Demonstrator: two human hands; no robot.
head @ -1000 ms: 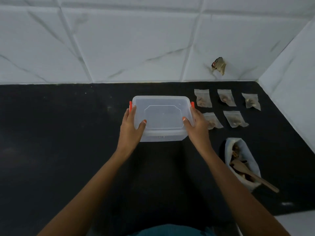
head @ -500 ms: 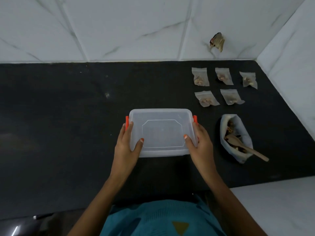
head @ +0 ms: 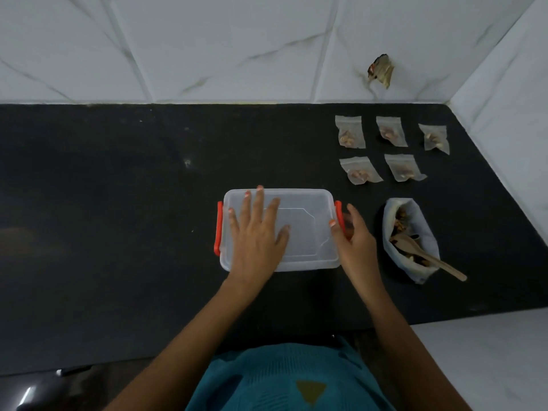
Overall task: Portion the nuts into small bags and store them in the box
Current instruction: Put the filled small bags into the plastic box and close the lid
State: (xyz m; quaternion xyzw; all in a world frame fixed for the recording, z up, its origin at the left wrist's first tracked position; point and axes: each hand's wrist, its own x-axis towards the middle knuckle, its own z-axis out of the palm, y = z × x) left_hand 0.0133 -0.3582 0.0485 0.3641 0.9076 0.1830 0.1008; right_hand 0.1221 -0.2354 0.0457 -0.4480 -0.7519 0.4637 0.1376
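Black counter (head: 118,232); left hand (head: 255,235) flat on box (head: 308,232), right hand (head: 355,241) pinching clasp (head: 338,210)

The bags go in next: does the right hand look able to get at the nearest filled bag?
Probably yes, once it lets go: the right hand grips the box at its right latch, and the nearest filled bag lies just beyond on open counter, nothing between.

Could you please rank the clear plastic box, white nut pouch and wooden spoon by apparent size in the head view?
1. clear plastic box
2. white nut pouch
3. wooden spoon, partly hidden inside the pouch
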